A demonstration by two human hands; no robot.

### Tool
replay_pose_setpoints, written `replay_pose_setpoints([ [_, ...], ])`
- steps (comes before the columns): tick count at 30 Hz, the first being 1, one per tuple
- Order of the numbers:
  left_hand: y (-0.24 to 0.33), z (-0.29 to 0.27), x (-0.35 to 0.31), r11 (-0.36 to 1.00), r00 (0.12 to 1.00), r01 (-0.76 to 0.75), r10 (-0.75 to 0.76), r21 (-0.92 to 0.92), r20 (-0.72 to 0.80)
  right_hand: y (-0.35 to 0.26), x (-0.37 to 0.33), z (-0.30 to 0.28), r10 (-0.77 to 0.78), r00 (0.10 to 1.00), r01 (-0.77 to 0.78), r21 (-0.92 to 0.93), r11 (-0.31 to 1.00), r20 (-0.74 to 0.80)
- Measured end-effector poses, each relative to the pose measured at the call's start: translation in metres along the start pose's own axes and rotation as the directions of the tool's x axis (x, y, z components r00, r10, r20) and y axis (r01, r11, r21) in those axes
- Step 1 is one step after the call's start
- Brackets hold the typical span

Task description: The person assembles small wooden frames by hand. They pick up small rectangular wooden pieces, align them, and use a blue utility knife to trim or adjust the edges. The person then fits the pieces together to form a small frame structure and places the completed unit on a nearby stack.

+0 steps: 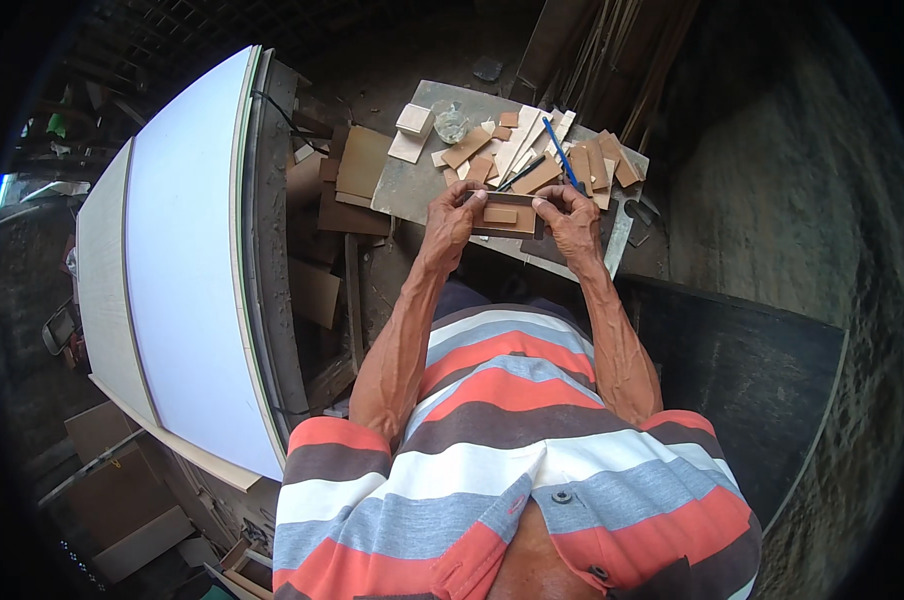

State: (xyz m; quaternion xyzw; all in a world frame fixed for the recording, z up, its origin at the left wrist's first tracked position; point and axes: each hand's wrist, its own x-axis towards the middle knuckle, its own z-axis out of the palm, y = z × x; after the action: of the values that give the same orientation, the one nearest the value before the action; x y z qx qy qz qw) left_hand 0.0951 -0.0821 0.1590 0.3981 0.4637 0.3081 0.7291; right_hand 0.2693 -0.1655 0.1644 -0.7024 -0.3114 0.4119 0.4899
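Observation:
Between my two hands is a small rectangular wooden piece (519, 228), brown with a dark border and a smaller raised block at its middle. My left hand (452, 222) grips its left end, thumb on top. At the right end my right hand (572, 222) pinches it between thumb and fingers. Both hands are closed on it, over the near edge of a small worktable (404, 180). Just beyond lie loose wood pieces (464, 147) in tan and pale tones, a blue pencil-like stick (559, 148) and a dark thin tool (520, 172).
A clear container (451, 126) and a stacked pair of pale blocks (412, 130) stand at the table's far left. Large white and pale boards (187, 260) lean on the left. A dark panel (742, 370) lies at right, beside a rough wall (772, 180). Brown board offcuts (365, 163) sit left of the table.

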Motion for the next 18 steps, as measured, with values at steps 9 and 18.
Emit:
replay_pose_setpoints([
  [9, 0.0, 0.006, -0.003, 1.0, 0.998, 0.024, -0.024, -0.005, -0.064, 0.002, 0.0, 0.0, 0.043, 0.999, -0.044, 0.031, 0.999, 0.031],
  [18, -0.01, 0.001, 0.002, 0.998, 0.995, 0.056, -0.057, -0.02, -0.083, 0.003, -0.002, 0.002, 0.055, 0.998, -0.056, 0.017, 0.998, 0.025],
])
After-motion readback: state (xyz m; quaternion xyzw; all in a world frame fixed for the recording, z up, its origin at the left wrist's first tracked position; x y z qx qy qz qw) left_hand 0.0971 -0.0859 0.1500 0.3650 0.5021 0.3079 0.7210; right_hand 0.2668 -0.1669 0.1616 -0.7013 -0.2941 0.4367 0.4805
